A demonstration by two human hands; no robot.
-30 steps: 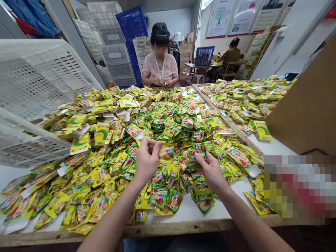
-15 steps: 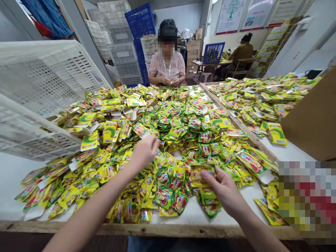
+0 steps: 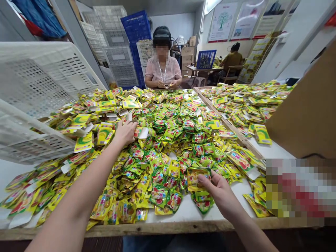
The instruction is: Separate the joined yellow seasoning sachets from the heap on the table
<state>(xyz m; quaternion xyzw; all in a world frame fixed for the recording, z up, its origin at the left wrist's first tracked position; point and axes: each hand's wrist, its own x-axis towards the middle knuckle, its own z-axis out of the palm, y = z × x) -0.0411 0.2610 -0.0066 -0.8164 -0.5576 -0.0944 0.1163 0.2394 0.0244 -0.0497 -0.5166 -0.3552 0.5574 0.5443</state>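
Note:
My left hand [image 3: 125, 133] reaches into the pile, its fingers bent around the near end of a small printed carton [image 3: 143, 133] with a white flap. The palm side and part of the grip are hidden. Lower right, my right hand [image 3: 219, 187] holds a yellow sachet [image 3: 194, 179] by its right end, thumb on top and fingers behind. Green watermelon-printed sachets [image 3: 203, 204] show right below it; whether they are also held, I cannot tell. Loose green and yellow sachets [image 3: 162, 164] heap up between my hands.
A white plastic crate [image 3: 78, 78] tilts at the left beside yellow cartons [image 3: 81, 120]. A wooden divider [image 3: 231, 129] separates more cartons on the right, near a brown cardboard sheet [image 3: 301, 115]. Across the table, a person [image 3: 163, 71] handles something small. A wooden edge [image 3: 183, 229] runs along the front.
My left hand has moved left and away from me, from above the sachets to the carton. My right hand keeps its hold on the yellow sachet. The view has shifted slightly.

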